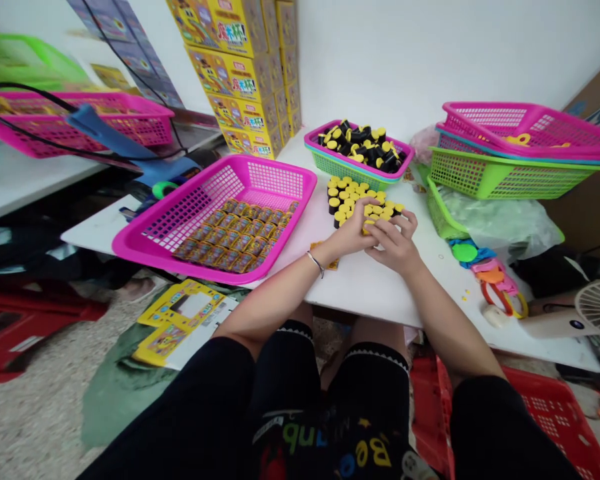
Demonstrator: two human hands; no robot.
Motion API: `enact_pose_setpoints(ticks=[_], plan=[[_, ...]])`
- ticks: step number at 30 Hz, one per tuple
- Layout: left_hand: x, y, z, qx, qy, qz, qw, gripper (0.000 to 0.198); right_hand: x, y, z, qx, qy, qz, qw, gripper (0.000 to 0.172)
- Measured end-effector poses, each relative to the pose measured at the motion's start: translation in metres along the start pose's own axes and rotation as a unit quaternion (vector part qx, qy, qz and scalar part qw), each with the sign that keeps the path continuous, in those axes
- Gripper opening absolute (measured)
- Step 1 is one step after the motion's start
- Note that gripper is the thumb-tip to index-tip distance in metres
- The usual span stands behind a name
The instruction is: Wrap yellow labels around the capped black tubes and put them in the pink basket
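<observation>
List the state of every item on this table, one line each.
Left bare hand, cupped against the cylinders
Right bare hand, curled over the cylinders' front edge
Loose black yellow-capped cylinders, clustered upright on the table
Magenta plastic mesh basket, holding rows of flat packets
Small magenta-rimmed green basket, heaped with cylinders
Yellow cardboard boxes, stacked

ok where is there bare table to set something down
Bare white table shows between your forearms, more between your right forearm and the coloured plastic pieces, and a strip left of the pink basket. Crowded: around the loose yellow-capped cylinders and the green baskets.
</observation>
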State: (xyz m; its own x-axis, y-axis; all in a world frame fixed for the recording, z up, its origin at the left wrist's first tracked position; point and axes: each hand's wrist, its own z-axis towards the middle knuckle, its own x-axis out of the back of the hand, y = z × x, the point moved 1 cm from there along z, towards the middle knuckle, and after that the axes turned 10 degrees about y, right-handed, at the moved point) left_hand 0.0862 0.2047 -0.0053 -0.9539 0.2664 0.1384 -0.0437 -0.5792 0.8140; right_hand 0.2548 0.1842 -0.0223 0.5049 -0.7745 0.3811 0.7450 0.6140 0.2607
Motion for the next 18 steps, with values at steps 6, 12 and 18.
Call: enact_pose_setpoints(ticks=[6,12,18], plan=[[-0.002,-0.001,-0.001,-0.009,0.01,-0.007,1.0,0.066,0.001,-0.003,0.001,0.023,0.012,-0.046,0.999,0.03],[-0.007,0.01,-0.001,-0.052,0.007,-0.032,0.998,0.071,0.002,-0.006,-0.001,0.004,0.076,-0.044,0.996,0.027],[0.0,0.016,0.007,0.006,0.062,0.049,0.997,0.078,0.003,0.004,0.007,-0.103,0.086,0.058,0.989,0.036]])
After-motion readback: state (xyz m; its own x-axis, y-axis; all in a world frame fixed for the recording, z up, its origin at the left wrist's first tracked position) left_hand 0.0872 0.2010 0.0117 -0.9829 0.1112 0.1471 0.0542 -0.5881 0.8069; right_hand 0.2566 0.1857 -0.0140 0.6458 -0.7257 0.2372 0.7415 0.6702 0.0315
